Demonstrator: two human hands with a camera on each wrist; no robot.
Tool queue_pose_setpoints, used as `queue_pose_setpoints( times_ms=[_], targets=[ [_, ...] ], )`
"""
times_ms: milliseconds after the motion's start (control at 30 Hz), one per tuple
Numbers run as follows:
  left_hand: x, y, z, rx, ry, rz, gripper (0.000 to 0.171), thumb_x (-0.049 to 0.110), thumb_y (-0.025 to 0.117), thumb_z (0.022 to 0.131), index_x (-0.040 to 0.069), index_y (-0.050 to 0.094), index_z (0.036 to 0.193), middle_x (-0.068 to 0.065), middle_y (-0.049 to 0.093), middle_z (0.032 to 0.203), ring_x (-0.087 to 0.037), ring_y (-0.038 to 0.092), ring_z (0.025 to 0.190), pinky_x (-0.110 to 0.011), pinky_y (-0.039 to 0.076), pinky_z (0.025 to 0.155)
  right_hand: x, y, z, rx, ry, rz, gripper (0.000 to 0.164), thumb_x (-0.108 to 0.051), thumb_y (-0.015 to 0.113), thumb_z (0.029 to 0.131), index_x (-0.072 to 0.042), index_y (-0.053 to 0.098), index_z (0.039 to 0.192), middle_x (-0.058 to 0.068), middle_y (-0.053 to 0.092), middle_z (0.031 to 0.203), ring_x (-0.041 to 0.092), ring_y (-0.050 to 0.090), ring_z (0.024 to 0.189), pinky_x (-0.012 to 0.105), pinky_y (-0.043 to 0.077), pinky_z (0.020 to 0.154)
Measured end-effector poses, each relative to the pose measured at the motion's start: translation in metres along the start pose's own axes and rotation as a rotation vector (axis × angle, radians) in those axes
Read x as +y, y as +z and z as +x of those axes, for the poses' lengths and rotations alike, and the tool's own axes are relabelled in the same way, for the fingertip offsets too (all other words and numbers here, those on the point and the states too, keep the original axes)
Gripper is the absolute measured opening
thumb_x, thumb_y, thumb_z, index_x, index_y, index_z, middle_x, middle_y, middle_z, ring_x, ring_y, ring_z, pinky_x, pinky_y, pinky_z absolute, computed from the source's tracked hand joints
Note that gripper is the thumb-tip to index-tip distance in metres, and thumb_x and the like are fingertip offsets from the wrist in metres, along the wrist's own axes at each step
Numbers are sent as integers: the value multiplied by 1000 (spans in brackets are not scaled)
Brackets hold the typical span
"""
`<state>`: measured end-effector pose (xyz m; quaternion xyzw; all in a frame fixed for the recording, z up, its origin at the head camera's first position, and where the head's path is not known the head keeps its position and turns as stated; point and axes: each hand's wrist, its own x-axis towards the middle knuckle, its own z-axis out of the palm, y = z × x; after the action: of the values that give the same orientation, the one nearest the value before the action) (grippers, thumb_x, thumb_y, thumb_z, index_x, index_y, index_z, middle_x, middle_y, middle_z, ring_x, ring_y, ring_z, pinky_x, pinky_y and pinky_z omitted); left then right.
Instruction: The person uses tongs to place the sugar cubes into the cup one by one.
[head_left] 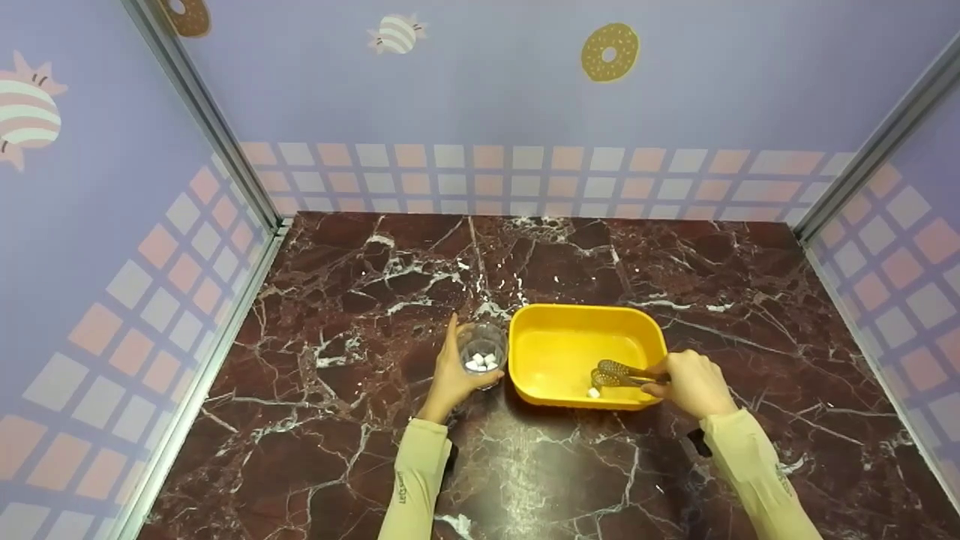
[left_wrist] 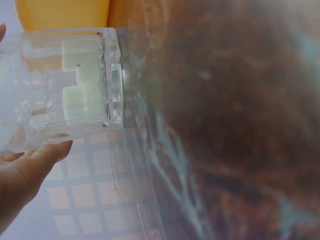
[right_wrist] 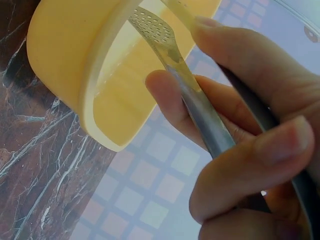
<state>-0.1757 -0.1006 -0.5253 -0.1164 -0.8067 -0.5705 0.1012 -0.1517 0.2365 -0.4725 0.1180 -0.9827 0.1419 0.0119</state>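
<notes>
My left hand (head_left: pixel 456 375) holds a clear cup (head_left: pixel 489 337) upright by its side on the table. Several small white cubes (head_left: pixel 480 363) lie at the bottom of this cup; the left wrist view shows them through its wall (left_wrist: pixel 80 90). A yellow basin (head_left: pixel 551 360) stands just right of the cup. With curled fingers my right hand (head_left: pixel 694 382) grips metal tongs (head_left: pixel 626 375) over the basin's right side. Their perforated heads (right_wrist: pixel 155 27) reach down inside the basin, a little apart. One white cube (head_left: pixel 593 392) is in the basin, right at the tips of the tongs.
The dark red marbled table (head_left: pixel 337 450) extends around the cup and basin. A purple back wall (head_left: pixel 495 90) with a checked band rises behind the table, and similar panels (head_left: pixel 67 300) stand at both sides.
</notes>
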Motion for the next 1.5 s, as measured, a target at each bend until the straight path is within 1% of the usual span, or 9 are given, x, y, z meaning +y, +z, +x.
queue_pose_setpoints(
  times_ms=[333, 633, 700, 800, 967, 1200, 1233, 1333, 1500],
  targets=[
    [0, 0, 0, 5, 27, -11, 112, 3, 83, 51, -11, 11, 137, -30, 41, 127, -46, 42, 116, -51, 33, 104, -2, -5, -1, 35, 9, 15, 26, -28, 74, 68, -11, 73, 88, 12, 69, 77, 29, 61, 62, 44, 46, 48],
    [0, 0, 0, 22, 55, -1, 110, 2, 83, 51, -13, 13, 135, -31, 43, 125, -47, 43, 114, -52, 34, 103, -8, -12, 1, 55, 2, 23, 27, -28, 74, 69, -11, 73, 89, 11, 70, 78, 23, 59, 58, 39, 44, 45],
    [-3, 1, 0, 25, 53, -5, 110, 1, 82, 50, -13, 13, 135, -31, 43, 125, -47, 44, 114, -52, 34, 103, -9, -14, 2, 63, -3, 27, 27, -28, 74, 69, -11, 73, 90, 11, 70, 79, 22, 58, 57, 38, 43, 44],
    [-14, 4, 2, 27, 37, 10, 112, 0, 83, 50, -10, 13, 136, -28, 44, 126, -43, 45, 115, -49, 35, 104, -12, -17, 3, 80, -16, 30, 27, -27, 74, 69, -11, 73, 90, 13, 70, 80, 24, 60, 58, 39, 44, 44],
    [-33, 7, 5, 17, 10, 39, 115, 8, 85, 50, -4, 12, 139, -19, 44, 129, -35, 45, 118, -42, 36, 105, -16, -21, 4, 106, -36, 37, 29, -28, 74, 69, -11, 72, 92, 14, 70, 82, 29, 62, 60, 42, 45, 45],
    [2, -1, 0, 15, 28, 17, 112, 5, 83, 50, -11, 13, 136, -29, 43, 126, -43, 44, 116, -46, 35, 104, -24, -24, 8, 133, -58, 43, 29, -29, 74, 69, -11, 72, 92, 15, 70, 80, 30, 62, 62, 45, 47, 49],
    [2, 0, 0, 15, 34, 15, 112, 4, 83, 50, -12, 13, 136, -29, 43, 125, -43, 44, 116, -46, 35, 104, -25, -24, 8, 133, -58, 45, 29, -29, 74, 69, -11, 72, 92, 15, 70, 80, 30, 62, 61, 45, 47, 49],
    [-2, 0, 0, 15, 43, 12, 112, 4, 83, 50, -14, 13, 135, -30, 44, 125, -44, 45, 115, -46, 36, 103, -27, -26, 9, 136, -60, 47, 30, -30, 74, 69, -11, 72, 92, 15, 70, 79, 27, 61, 60, 44, 47, 49],
    [-25, 6, 4, 21, 45, 13, 115, 2, 83, 49, -9, 10, 138, -27, 43, 127, -42, 45, 116, -46, 35, 104, -32, -28, 11, 152, -74, 53, 29, -29, 74, 68, -12, 72, 92, 13, 70, 76, 23, 59, 57, 42, 46, 48]
  ],
)
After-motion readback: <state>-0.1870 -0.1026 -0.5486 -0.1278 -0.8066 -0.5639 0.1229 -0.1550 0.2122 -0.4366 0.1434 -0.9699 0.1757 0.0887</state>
